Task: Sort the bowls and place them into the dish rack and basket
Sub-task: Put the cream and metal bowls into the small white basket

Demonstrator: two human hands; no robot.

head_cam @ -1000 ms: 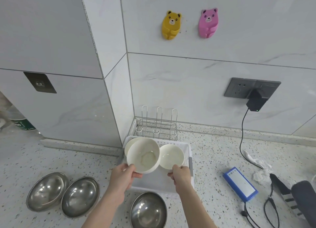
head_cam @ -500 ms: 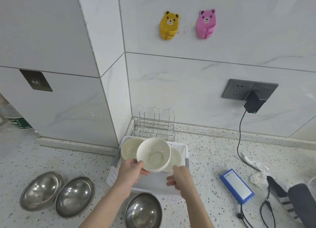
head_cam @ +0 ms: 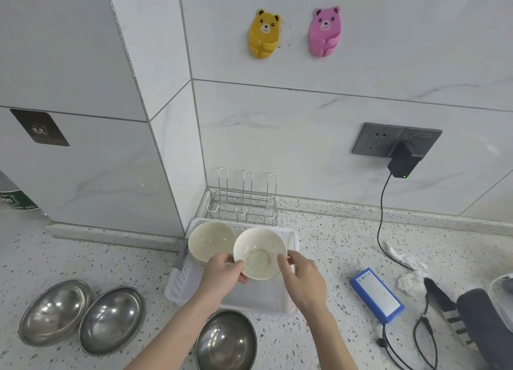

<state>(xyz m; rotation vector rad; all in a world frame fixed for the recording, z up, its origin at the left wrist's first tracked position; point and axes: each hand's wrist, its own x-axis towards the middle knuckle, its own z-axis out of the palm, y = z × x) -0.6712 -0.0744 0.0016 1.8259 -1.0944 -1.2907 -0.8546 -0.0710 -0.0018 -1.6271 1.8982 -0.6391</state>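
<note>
While gripped at its rim by left hand [head_cam: 222, 272] and right hand [head_cam: 304, 279], white bowl [head_cam: 259, 254] held over basket [head_cam: 183, 283], beside second white bowl [head_cam: 211, 243] already inside. Still unsorted: three steel bowls [head_cam: 111, 319] on worktop [head_cam: 327, 247]; dish rack [head_cam: 244, 203] empty behind. Wall corner close left; open room right.

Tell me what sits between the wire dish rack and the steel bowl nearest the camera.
In the head view: the white basket, with two white bowls over it.
</note>
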